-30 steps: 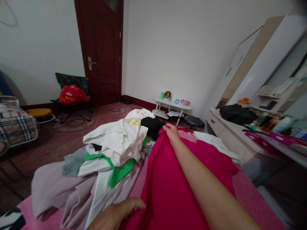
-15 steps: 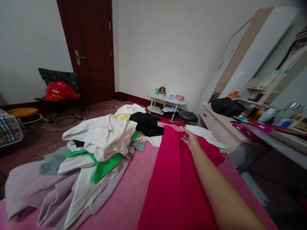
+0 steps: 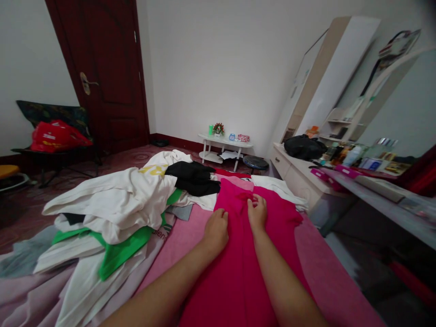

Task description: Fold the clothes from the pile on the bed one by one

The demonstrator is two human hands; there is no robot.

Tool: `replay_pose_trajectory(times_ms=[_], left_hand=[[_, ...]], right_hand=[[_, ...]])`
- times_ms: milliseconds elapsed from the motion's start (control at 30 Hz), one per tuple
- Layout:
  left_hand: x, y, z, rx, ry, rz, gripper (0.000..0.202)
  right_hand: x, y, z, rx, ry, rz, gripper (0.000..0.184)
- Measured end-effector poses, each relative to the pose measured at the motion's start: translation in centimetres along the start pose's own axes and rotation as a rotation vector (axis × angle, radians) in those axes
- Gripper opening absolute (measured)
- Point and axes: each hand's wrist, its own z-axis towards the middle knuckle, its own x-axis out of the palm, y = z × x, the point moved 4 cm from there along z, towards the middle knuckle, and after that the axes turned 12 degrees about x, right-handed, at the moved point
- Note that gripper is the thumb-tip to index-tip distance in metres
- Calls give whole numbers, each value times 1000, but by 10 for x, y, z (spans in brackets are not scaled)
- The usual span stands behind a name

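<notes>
A long magenta garment (image 3: 235,281) lies spread over the pink bed cover (image 3: 340,277), running from the middle of the view down to its bottom edge. My right hand (image 3: 258,212) pinches its fabric close to the upper end, where the cloth is bunched. Lower on the left edge, my left hand (image 3: 216,230) has its fingers curled onto the same garment. On the right a short sleeve (image 3: 289,215) lies outspread. Just past the upper end are a black garment (image 3: 194,177) and a folded white garment (image 3: 279,187).
Left of my hands is a heap of clothes with a white shirt (image 3: 119,200) and a green piece (image 3: 126,250). A dressing table (image 3: 303,181) with bottles stands on the right. Beyond the bed are a small white table (image 3: 225,141) and a round stool (image 3: 255,162).
My left hand has come into view and onto the garment's left edge. My right hand sits slightly lower and further left in the picture, as the view has turned right.
</notes>
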Motion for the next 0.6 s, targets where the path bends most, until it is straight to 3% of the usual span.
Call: replay_pose_trajectory(times_ms=[100, 200, 300, 367, 500, 567, 600], left_hand=[[24, 8, -3, 61, 23, 25, 48], [32, 9, -9, 127, 26, 22, 47], [31, 10, -11, 129, 22, 10, 46], [31, 11, -10, 124, 14, 5, 46], [32, 11, -10, 119, 6, -10, 46], [32, 11, -10, 114, 4, -16, 46], [32, 11, -10, 112, 4, -17, 46]], right_hand=[[6, 26, -20, -255, 95, -238, 36], [22, 45, -42, -572, 286, -554, 39], [30, 49, -51, -674, 368, -725, 30], [25, 48, -48, -632, 229, -793, 21], [-9, 44, -35, -373, -296, -765, 19], [-23, 40, -32, -282, -413, -678, 24], [-26, 37, -31, -236, -399, -632, 28]])
